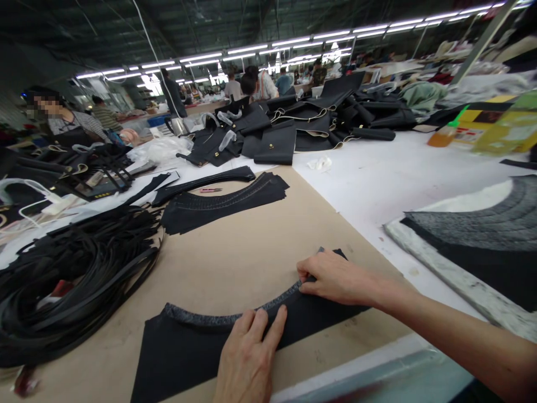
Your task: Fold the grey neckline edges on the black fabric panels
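A black sheet-material panel [184, 358] with a concave upper edge lies on the tan board in front of me. Along that curve its edge is folded over, showing a narrow strip of speckled grey backing [210, 322]. My left hand [251, 352] rests palm down on the panel, fingers stretched out near the middle of the curve. Toward the right end, my right hand [327, 274] has thumb and fingers pinched on the folded edge; the fingertips partly hide the fold there.
A tan board [218, 252] covers the white table [335, 173]. Black strips [84, 268] lie coiled at left. Stacked curved panels [230, 198] and small pink-handled snips [210, 190] are behind. Grey-backed panels [470, 229] sit right. Black bag pieces [274, 143] and an orange bottle [442, 134] stand farther back.
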Demonstrator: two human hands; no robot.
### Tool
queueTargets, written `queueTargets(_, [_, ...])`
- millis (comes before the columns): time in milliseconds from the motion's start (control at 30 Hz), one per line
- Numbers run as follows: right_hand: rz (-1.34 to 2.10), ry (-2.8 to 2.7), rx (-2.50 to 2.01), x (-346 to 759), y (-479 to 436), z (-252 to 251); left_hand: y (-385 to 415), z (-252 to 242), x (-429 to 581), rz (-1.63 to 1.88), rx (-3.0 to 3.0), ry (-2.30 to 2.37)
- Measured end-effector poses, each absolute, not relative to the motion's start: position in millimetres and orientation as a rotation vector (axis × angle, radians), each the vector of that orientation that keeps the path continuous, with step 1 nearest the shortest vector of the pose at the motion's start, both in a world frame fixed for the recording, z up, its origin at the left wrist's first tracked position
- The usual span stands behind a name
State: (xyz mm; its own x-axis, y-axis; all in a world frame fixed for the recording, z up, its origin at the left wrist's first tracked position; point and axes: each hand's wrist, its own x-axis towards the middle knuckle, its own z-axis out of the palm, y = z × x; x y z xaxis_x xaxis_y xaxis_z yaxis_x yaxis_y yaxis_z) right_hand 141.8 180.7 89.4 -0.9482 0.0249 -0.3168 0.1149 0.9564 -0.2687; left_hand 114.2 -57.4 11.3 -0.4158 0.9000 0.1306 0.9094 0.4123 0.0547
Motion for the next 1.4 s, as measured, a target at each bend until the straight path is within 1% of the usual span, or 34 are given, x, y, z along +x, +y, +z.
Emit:
queueTargets(300, [-0.357, 2.814, 0.127, 141.5, 179.4, 82.9, -48.7, 14.1, 117.3, -0.125, -1.602, -2.538])
queueTargets(433, [-0.357, 2.851, 0.224, 144.7, 181.5, 78.8, -34.3, 8.9, 120.7, -0.195, -1.567, -2.479])
queueTargets(533, [-0.397, 2.86, 0.331, 148.0, 189.1, 77.6, -21.4, 11.8, 123.6, -0.167, -1.643, -2.48])
queueTargets(633, [-0.531, 2.846, 0.409, 151.6, 206.9, 77.2, -11.7, 18.5, 127.4, -0.084, -1.633, -2.484])
queueTargets(867, [-1.035, 2.651, 0.362, 154.3, 253.9, 63.6, -3.5, 18.0, 133.8, -0.047, -1.528, -2.465])
queueTargets(1000, [-1.178, 2.55, 0.356, 154.8, 254.7, 56.3, -3.7, 10.3, 132.9, -0.074, -1.499, -2.426])
queueTargets(1133, [-1.179, 2.594, 0.38, 157.5, 248.7, 58.6, -0.6, 10.1, 131.8, -0.148, -1.555, -2.399])
queueTargets(1400, [-1.059, 2.743, 0.371, 158.0, 242.6, 66.1, 14.9, 15.2, 133.4, -0.159, -1.537, -2.55])
